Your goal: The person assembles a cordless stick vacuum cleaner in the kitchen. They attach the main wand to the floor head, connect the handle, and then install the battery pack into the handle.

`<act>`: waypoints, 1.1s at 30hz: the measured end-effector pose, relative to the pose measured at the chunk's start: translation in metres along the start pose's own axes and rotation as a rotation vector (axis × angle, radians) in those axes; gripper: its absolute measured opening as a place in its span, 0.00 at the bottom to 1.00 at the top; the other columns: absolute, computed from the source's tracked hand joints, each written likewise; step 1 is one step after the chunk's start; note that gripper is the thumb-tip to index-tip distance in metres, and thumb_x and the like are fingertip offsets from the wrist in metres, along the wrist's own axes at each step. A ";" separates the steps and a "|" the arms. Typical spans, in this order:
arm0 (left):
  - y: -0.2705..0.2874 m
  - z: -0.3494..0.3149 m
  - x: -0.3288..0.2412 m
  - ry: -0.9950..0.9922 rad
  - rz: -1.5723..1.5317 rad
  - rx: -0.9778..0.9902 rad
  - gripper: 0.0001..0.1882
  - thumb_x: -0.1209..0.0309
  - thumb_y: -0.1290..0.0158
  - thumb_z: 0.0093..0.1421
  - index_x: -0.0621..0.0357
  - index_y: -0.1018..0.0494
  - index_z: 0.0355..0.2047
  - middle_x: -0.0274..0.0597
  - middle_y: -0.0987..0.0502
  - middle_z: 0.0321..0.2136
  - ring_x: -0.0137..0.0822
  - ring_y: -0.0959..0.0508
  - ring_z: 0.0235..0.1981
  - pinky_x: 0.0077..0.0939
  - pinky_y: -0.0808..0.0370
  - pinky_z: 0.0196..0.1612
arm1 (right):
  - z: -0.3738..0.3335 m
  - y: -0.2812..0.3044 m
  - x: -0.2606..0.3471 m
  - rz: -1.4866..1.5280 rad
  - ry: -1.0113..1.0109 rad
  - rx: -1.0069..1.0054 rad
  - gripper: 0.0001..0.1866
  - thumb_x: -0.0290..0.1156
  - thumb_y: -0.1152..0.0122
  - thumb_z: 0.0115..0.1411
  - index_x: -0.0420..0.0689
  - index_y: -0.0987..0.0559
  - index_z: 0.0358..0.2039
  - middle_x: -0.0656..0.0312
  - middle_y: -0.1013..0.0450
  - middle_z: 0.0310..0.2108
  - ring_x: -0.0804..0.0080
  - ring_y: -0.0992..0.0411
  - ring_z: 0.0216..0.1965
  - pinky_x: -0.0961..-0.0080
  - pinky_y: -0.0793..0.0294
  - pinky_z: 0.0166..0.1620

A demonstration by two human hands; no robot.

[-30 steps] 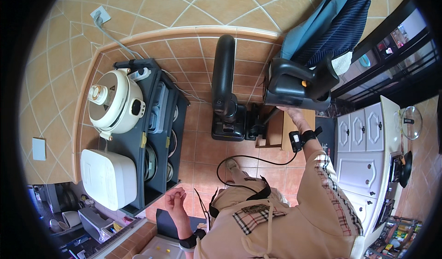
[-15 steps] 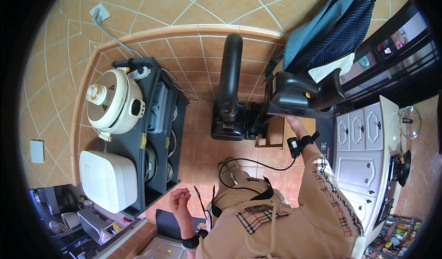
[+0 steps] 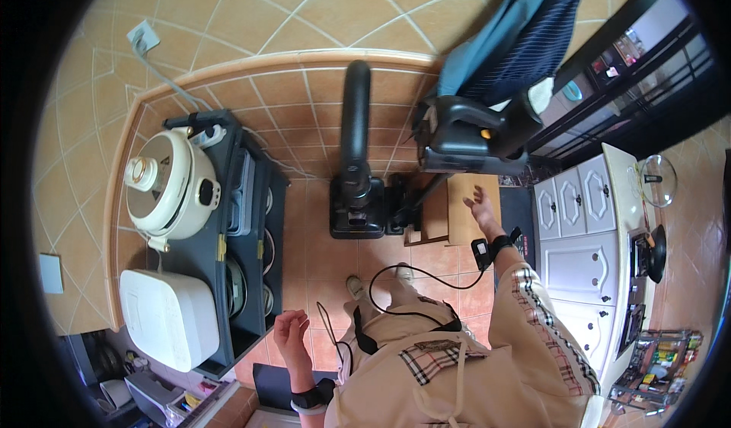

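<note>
A black upright floor cleaner [image 3: 480, 140] with a loop handle and an orange button stands in front of me to the right, by the wall. Just below its body, my right hand [image 3: 480, 207] is apart from it, with fingers spread and nothing held. My left hand [image 3: 292, 332] hangs low beside the dark shelf rack, fingers curled in, and I see nothing in it. Left of the cleaner stands a second black upright appliance [image 3: 355, 131] with a thick tube and a broad base on the tiled floor.
A dark shelf rack [image 3: 232, 272] at left carries a cream cooker [image 3: 171, 188] and a white rounded box [image 3: 167, 317]. A wooden stool [image 3: 480, 234] stands beneath my right hand. White cabinets [image 3: 582, 260] line the right side. Blue cloths [image 3: 502, 55] hang on the wall.
My right hand has come away from the underside of the floor cleaner's body and its fingers have spread. The whole view has shifted a little. My left hand stays curled.
</note>
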State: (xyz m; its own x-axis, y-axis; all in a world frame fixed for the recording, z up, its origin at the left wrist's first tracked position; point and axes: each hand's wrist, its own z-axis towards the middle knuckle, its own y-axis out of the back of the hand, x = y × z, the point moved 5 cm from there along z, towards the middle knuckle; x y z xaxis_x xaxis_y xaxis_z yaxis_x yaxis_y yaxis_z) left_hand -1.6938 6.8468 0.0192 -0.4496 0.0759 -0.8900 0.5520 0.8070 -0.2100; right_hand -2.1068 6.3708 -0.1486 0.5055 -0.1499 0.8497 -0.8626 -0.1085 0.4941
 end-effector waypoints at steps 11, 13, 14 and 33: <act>-0.108 -0.019 0.034 -0.082 0.051 -0.004 0.03 0.74 0.52 0.67 0.57 0.28 0.39 0.36 0.23 0.36 0.26 0.23 0.36 0.22 0.24 0.44 | 0.022 0.101 -0.118 -0.452 -0.462 0.018 0.46 0.57 0.33 0.52 0.48 0.40 0.65 0.44 0.42 0.62 0.44 0.42 0.61 0.55 0.43 0.63; -0.133 -0.038 0.048 -0.082 0.098 -0.032 0.03 0.74 0.52 0.67 0.57 0.28 0.39 0.36 0.23 0.36 0.26 0.24 0.36 0.22 0.24 0.44 | 0.037 0.097 -0.136 -0.361 -0.447 0.088 0.46 0.57 0.33 0.54 0.44 0.40 0.65 0.44 0.39 0.61 0.49 0.39 0.61 0.60 0.40 0.62; -0.144 -0.048 0.055 -0.081 0.123 -0.042 0.03 0.75 0.52 0.67 0.56 0.28 0.39 0.36 0.23 0.36 0.26 0.24 0.36 0.22 0.24 0.44 | 0.043 0.096 -0.152 -0.313 -0.443 0.121 0.46 0.57 0.34 0.55 0.42 0.40 0.64 0.45 0.38 0.60 0.52 0.37 0.60 0.62 0.38 0.61; -0.254 -0.148 0.106 0.011 0.260 -0.167 0.05 0.76 0.53 0.67 0.57 0.28 0.40 0.38 0.21 0.37 0.31 0.21 0.40 0.27 0.23 0.46 | 0.099 0.080 -0.268 0.420 -0.441 0.138 0.15 0.43 0.40 0.64 0.42 0.27 0.36 0.64 0.28 0.32 0.72 0.34 0.32 0.70 0.29 0.37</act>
State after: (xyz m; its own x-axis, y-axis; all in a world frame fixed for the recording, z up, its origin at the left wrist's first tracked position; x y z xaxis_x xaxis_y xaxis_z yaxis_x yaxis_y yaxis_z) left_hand -1.9858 6.7362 0.0378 -0.3164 0.2984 -0.9005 0.5266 0.8448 0.0950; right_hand -2.3092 6.3047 -0.3552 0.1090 -0.5960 0.7956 -0.9940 -0.0736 0.0811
